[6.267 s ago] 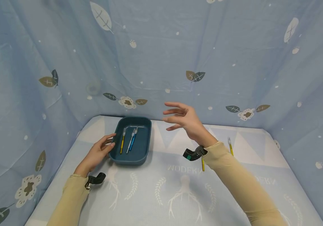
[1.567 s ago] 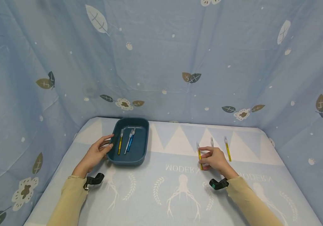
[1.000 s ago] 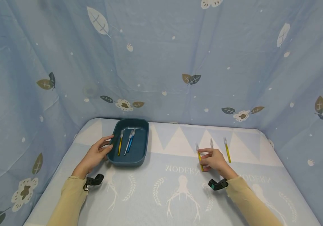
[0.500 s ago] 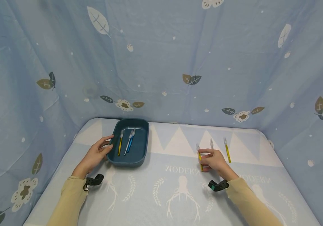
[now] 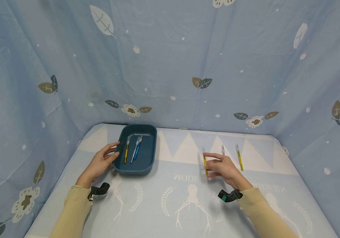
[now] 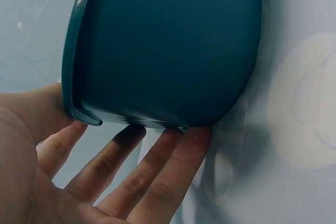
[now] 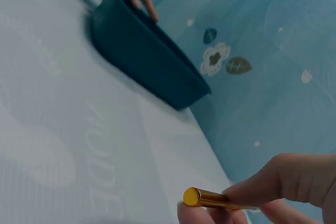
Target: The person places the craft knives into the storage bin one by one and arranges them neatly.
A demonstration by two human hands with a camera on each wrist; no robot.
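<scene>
Draping the whole space, a blue curtain [image 5: 170, 66] printed with leaves and flowers hangs behind and to both sides of the worktop [image 5: 170, 205], whose pale blue cloth carries white triangles, antlered figures and mirrored lettering. Toward the left sits a dark teal tray [image 5: 150, 158] holding three pens. The left hand [image 5: 101, 162] rests with relaxed, straight fingers against the tray's near-left wall. The right hand [image 5: 221, 168] pinches a yellow pen [image 5: 205, 162], apparently lifted just off the cloth, well right of the tray. Two more pens [image 5: 239, 158] lie beside it.
</scene>
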